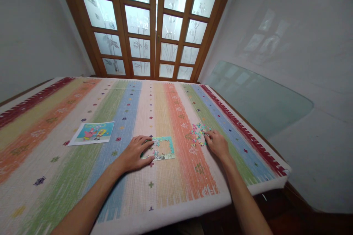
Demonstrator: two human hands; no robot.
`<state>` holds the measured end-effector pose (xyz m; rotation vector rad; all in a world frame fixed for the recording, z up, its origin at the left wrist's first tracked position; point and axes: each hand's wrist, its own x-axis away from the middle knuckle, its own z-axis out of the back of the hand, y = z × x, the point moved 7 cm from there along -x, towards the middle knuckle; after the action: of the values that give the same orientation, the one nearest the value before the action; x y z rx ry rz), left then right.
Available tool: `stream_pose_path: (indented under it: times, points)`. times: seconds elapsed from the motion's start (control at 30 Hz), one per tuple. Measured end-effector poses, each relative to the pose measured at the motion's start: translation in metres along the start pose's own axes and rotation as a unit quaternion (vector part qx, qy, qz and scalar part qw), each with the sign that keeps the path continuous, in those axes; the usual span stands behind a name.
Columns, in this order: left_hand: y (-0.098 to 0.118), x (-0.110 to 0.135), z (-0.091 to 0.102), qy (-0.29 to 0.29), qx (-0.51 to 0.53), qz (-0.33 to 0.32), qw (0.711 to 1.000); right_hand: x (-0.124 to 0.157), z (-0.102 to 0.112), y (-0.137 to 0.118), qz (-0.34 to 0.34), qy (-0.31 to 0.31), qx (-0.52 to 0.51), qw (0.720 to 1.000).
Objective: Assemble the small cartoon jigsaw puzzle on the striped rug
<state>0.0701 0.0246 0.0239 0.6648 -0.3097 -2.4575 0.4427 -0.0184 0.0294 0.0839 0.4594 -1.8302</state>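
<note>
A partly assembled jigsaw puzzle (171,147) lies near the front of the striped cloth, its border joined around a bare tan middle. My left hand (137,153) rests at the puzzle's left edge, fingers spread and lying over that side. To the right, a loose heap of small puzzle pieces (198,132) is scattered in pink, teal and yellow. At the heap's right side is my right hand (216,142), thumb and index finger brought together at the pieces. Whether a piece sits between those fingertips is too small to make out.
A printed cartoon picture (95,133) lies flat on the cloth to the left. The colourful striped cloth (168,187) covers a broad surface whose front edge is close to me. Wooden doors with glass panes (154,25) stand behind, and a pale wall (303,44) rises on the right.
</note>
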Motion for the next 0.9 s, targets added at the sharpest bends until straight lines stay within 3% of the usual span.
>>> stream_pose_path:
  times: [0.47, 0.9]
  points:
    - [0.000, 0.001, -0.001, -0.004, -0.007, -0.002, 1.000, -0.005, -0.017, 0.005, -0.018, 0.016, -0.012, 1.000]
    - [0.000, 0.002, -0.002, 0.000, -0.003, 0.002, 1.000, -0.022, -0.015, -0.003, 0.021, 0.013, -0.004, 1.000]
